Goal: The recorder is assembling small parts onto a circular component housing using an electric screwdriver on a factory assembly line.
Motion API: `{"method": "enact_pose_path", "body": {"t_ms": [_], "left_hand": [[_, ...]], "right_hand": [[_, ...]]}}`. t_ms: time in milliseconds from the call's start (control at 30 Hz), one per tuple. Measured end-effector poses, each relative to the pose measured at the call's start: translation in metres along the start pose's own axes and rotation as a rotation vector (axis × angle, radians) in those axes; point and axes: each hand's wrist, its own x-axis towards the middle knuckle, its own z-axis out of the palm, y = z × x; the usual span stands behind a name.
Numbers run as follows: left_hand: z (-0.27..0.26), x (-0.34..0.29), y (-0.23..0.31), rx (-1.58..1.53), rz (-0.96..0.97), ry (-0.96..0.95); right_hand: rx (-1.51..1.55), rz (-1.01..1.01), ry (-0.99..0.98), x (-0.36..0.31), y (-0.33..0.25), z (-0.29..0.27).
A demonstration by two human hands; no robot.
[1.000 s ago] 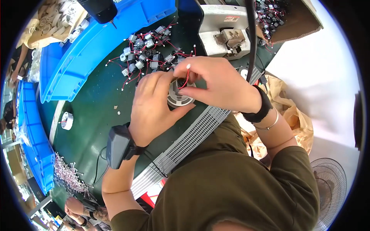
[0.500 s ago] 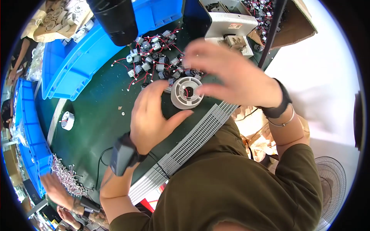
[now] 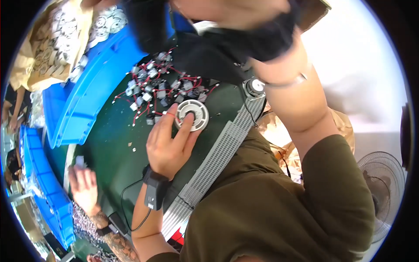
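A round white plastic housing with a spoked rim (image 3: 201, 116) stands on the green table. My left hand (image 3: 168, 146) is closed on it, with a fingertip over its centre hole and the thumb along its near side. High at the upper edge is my right hand (image 3: 235, 11), smeared by motion and partly out of the picture, close to a black cylindrical tool (image 3: 146, 26). Its fingers are too blurred to read. Just beyond the housing lies a pile of small grey motors (image 3: 161, 89) with red wires.
Blue bins (image 3: 94, 87) line the far left, beside a bag of white rings (image 3: 54, 48). A co-worker's hand (image 3: 85, 187) touches a small pale part (image 3: 79, 161). A perforated grey strip (image 3: 218, 150) edges the table, with a round metal part (image 3: 255, 87) at its far end.
My left hand has closed on the white housing. My right hand has risen from beside it to the upper edge. A co-worker's hand has reached forward, and the whole view has shifted.
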Motion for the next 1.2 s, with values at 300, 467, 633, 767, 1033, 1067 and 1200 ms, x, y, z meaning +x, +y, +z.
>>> {"method": "enact_pose_path", "body": {"t_ms": [300, 467, 633, 767, 1033, 1067, 1200], "left_hand": [[-0.003, 0.004, -0.002, -0.003, 0.001, -0.092], [0.005, 0.001, -0.002, -0.046, -0.016, -0.065], [0.005, -0.003, -0.005, -0.051, -0.039, -0.073], [0.008, -0.004, -0.004, -0.076, -0.035, -0.058], [0.005, -0.002, -0.004, -0.040, -0.003, -0.051], [0.004, 0.000, -0.003, -0.037, -0.010, -0.049], [0.003, 0.000, -0.002, -0.028, -0.034, -0.066]], "right_hand": [[-0.147, -0.015, 0.185, -0.078, -0.007, -0.069], [-0.098, -0.069, 0.178, -0.087, -0.001, -0.087], [-0.223, 0.261, 0.489, -0.089, -0.010, -0.072], [-0.098, -0.072, 0.175, -0.089, 0.003, -0.086], [-0.296, 0.335, 0.457, -0.095, -0.026, -0.058], [-0.286, 0.349, 0.456, -0.096, -0.030, -0.056], [-0.140, 0.379, 0.472, -0.086, -0.041, -0.031]]}}
